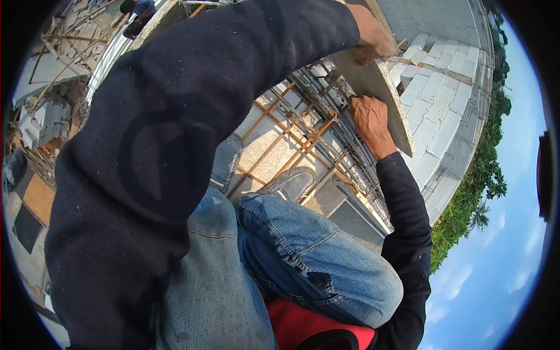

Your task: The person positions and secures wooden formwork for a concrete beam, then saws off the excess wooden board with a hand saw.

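My left hand (374, 36), at the end of a long dark sleeve, curls its fingers over the upper part of a grey board (382, 93) with a rough pale edge. Lower down, beside the same board, my right hand (372, 123) is closed in a fist, knuckles up. What lies inside that fist is hidden. Close to its fingers runs a cage of rusty steel reinforcing bars (318, 135), with crossing bars tied together. My shoes (291, 182) are by the bars, and my bent knees in blue jeans (318, 251) fill the lower middle.
A wall of pale blocks (434, 99) rises beyond the board. Trees (475, 192) and sky lie at the right. Rubble and broken blocks (46, 119) lie far below on the left, near wooden poles. Another person (138, 14) shows at the upper left.
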Demonstrator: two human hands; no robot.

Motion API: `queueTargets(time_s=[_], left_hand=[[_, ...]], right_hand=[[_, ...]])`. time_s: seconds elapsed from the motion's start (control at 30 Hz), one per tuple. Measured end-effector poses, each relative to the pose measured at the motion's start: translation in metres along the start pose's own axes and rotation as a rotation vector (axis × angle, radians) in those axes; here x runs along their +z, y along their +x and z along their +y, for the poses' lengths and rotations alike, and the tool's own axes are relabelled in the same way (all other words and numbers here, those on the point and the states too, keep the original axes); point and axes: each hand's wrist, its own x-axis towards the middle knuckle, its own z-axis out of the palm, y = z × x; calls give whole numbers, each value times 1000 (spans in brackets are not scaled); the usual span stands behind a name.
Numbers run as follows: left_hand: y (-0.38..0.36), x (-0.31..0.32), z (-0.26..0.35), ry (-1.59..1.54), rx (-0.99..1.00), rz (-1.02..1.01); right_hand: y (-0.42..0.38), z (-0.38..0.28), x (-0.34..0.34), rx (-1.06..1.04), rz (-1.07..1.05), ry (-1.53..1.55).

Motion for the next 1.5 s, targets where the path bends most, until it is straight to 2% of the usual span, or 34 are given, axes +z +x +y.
queueTargets(time_s=[0.07,0.13,0.27,0.33,0.37,0.43,0.47,0.53,0.57,0.6,0.7,0.73,0.8,0.83,1.0,1.17,1.33,1.5], left_hand=[[3,4,-2,-14,12,52],[2,2,-2,-61,46,45],[-6,-14,13,55,-62,-64],[-11,-15,12,-65,-50,-31],[-6,-11,8,-64,-49,-33],[4,-5,0,-386,-94,-178],[7,0,-4,-387,-92,-179],[1,0,-4,-298,-3,-60],[-1,-1,-4,-268,26,-20],[-1,-1,-4,-238,47,0],[-4,0,-4,-164,73,-1],[-4,-1,-4,-141,83,-8],[-4,-2,-1,-90,108,-26],[-4,-3,2,-55,125,-35],[3,-10,13,210,237,-163],[14,-19,14,476,358,-279],[14,-20,17,471,401,-295],[15,-20,15,524,388,-292]], right_hand=[[0,-1,0,-8,10,1],[1,-8,-5,61,-119,-27],[-4,-5,-4,40,-34,-53],[-12,-1,-4,11,101,-40],[-15,0,-4,13,100,-39],[-18,2,-18,32,31,-76],[-22,2,-24,34,30,-76],[-30,2,-39,134,-9,-95],[-36,1,-46,118,151,-82],[-43,-1,-53,121,150,-84],[-57,-11,-68,292,559,92],[-63,-17,-65,303,558,88],[-77,-33,-53,545,658,393],[-81,-43,-48,628,645,504],[-80,-90,-21,1025,775,950],[-76,-104,-21,1234,983,1219],[-90,-84,-15,1221,1060,1204],[-105,-36,-43,1212,1256,1332]])
